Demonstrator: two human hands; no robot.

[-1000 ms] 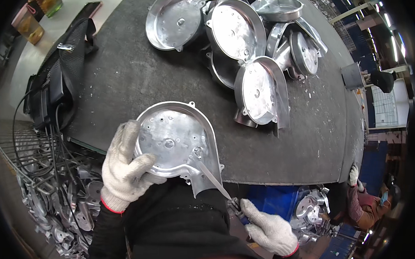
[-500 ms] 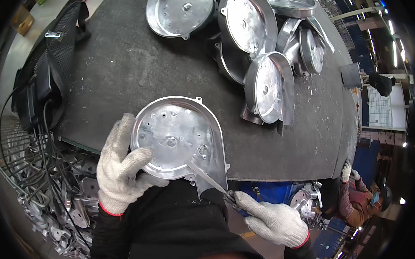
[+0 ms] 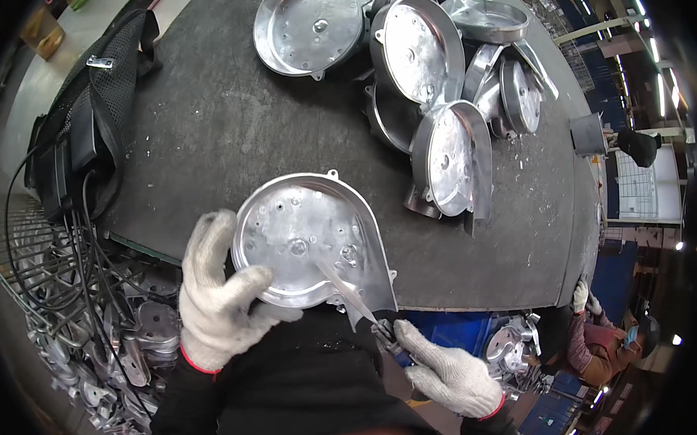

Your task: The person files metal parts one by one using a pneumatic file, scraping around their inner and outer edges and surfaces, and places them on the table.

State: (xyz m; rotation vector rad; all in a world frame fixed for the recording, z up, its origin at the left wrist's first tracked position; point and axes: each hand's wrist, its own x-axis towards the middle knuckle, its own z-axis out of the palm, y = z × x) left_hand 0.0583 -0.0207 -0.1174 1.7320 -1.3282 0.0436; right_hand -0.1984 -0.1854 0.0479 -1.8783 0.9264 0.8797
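Observation:
A silver cast-metal blower housing (image 3: 298, 215), round with a spout on its right, rests at the table's near edge. My left hand (image 3: 224, 294), in a white knit glove with a red cuff, grips its left rim, with the thumb over the inside and fingers curled round the outer wall. In my right hand (image 3: 450, 373), gloved the same way, is a flat file (image 3: 347, 294) by its dark handle. The file's blade lies across the lower rim near the spout, and its tip reaches over the inside floor.
Several similar housings (image 3: 310, 29) are piled at the far side of the dark table (image 3: 189, 133). A black mesh bag (image 3: 96, 113) with cables lies at left. Below it, a wire basket holds metal castings (image 3: 157, 322). A blue bin (image 3: 452, 331) and a co-worker (image 3: 604, 337) are at right.
My right hand has pushed the file farther in over the housing's rim, up and to the left. My left hand keeps its grip. The whole view has shifted slightly.

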